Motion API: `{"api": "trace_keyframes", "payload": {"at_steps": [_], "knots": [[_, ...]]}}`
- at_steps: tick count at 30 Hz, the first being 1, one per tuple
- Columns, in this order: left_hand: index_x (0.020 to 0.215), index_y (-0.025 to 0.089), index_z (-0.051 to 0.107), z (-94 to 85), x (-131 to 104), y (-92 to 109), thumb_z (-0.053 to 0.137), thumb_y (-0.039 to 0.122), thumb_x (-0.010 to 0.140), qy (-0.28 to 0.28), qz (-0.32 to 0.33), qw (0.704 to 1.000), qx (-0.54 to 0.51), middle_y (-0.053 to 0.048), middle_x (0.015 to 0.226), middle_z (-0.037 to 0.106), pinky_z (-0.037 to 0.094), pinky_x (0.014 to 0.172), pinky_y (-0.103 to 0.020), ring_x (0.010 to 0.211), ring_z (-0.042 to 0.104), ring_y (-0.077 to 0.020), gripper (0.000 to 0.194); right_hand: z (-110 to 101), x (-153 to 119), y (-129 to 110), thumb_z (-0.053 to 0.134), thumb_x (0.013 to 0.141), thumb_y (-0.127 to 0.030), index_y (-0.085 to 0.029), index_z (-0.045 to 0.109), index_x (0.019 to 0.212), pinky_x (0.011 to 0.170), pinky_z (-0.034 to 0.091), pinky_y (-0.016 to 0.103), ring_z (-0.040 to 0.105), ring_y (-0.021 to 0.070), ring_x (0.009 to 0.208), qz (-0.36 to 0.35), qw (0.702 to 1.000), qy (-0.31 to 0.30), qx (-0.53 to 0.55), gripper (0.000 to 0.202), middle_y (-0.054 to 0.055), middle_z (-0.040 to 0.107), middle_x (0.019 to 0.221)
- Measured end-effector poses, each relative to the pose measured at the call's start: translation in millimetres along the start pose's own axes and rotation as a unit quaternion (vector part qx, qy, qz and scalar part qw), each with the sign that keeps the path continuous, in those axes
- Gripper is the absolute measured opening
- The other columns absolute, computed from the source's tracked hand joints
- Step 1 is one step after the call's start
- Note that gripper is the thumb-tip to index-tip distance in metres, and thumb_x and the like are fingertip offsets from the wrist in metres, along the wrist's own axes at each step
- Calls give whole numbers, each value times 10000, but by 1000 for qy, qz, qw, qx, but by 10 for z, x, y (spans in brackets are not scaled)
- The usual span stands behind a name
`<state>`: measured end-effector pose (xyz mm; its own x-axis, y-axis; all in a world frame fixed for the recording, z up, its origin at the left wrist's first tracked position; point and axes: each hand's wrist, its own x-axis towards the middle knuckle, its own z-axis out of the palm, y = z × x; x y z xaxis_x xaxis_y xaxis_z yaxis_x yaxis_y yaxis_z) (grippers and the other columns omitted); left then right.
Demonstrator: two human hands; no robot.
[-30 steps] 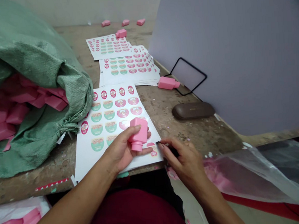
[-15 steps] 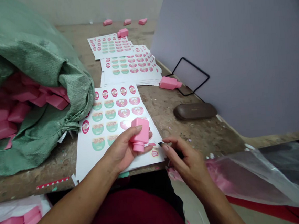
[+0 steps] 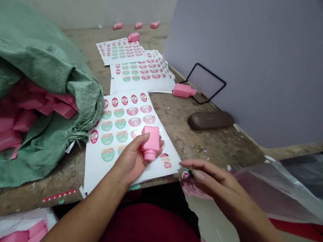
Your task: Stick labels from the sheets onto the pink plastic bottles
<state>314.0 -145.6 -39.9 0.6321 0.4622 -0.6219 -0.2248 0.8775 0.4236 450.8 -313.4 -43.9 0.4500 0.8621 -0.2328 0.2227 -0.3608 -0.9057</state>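
Note:
My left hand [image 3: 136,156] is wrapped round a pink bottle [image 3: 151,138], its neck pointing toward me, above the front sticker sheet [image 3: 95,171]. Rows of green, pink and red oval stickers cover that sheet. Just past the sheet's lower right corner, my right hand [image 3: 210,176] pinches a small dark object [image 3: 190,173] between thumb and forefinger. A small round red-and-white sticker [image 3: 185,175] shows at the dark object's tip.
A green sack [image 3: 86,93] full of pink bottles lies at left. More sticker sheets [image 3: 138,83] are stacked farther back. A loose pink bottle [image 3: 182,90], black wire frame [image 3: 222,84] and brown case [image 3: 211,120] sit at right. Plastic bags hang over the front edge.
My right hand has moved right and toward me, away from the sheet, and a small sticker now shows at its fingertips. My left hand still holds the bottle in nearly the same place.

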Motion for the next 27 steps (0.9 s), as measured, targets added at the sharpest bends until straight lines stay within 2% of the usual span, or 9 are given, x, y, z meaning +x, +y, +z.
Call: {"api": "trace_keyframes", "payload": {"at_steps": [3,7,9,12,15,17,18,22,27], "knots": [[1261,47,546,7,-9,-1,587,169,874,3,5,1000,5,-179,1061,708,545,953,-359,953,709,-234,407,83,75,34,683,792,-514,-241,734,1145,558,500,305,638,205,619,-23,993,80,-81,449,19,688,710],[1239,33,559,41,-26,-2,567,152,885,13,11,1000,1,-171,1009,713,541,953,-335,929,707,-217,374,225,184,5,638,820,-461,-233,742,1167,682,508,382,678,254,689,-61,973,40,-219,428,64,753,793],[1218,22,573,54,-29,3,565,151,887,10,16,1000,-5,-177,1008,711,543,940,-323,923,705,-215,355,224,150,-27,630,819,-447,-242,766,1087,680,510,368,685,248,694,-49,981,-3,-190,364,54,764,804],[1206,16,576,55,-29,12,558,155,894,10,15,1000,-12,-172,1002,709,558,886,-299,893,703,-204,342,134,32,-58,679,774,-466,-248,773,930,650,515,311,701,228,738,-11,998,-34,-55,284,29,770,840],[1224,24,563,41,-28,12,544,161,905,7,5,1000,-10,-165,1006,710,570,828,-284,879,703,-201,348,67,-17,-46,689,761,-458,-242,756,927,655,509,309,691,220,730,-13,998,57,-35,280,25,761,833],[1238,29,558,31,-28,7,547,160,905,3,5,1000,-8,-168,1019,710,574,827,-291,890,705,-207,358,85,33,-23,651,800,-430,-239,746,924,680,488,328,679,223,732,-57,986,121,-102,248,34,759,844],[1243,29,556,28,-29,5,548,159,904,3,6,1000,-7,-169,1020,710,575,831,-295,891,706,-207,363,111,79,-13,630,821,-412,-237,742,916,695,474,337,676,227,745,-89,977,131,-142,228,41,759,853],[1240,26,562,14,-37,-1,542,156,911,-1,4,1000,-8,-163,998,715,572,856,-298,893,709,-203,354,235,306,1,590,858,-344,-229,731,912,695,413,338,674,237,784,-195,942,79,-260,189,59,763,872],[1212,43,599,-20,-39,-2,542,184,912,-11,32,999,-31,-176,1061,718,552,946,-354,992,701,-233,337,264,487,-13,552,863,-333,-229,696,866,635,388,306,619,200,662,-151,953,16,-264,178,32,727,750]]}}
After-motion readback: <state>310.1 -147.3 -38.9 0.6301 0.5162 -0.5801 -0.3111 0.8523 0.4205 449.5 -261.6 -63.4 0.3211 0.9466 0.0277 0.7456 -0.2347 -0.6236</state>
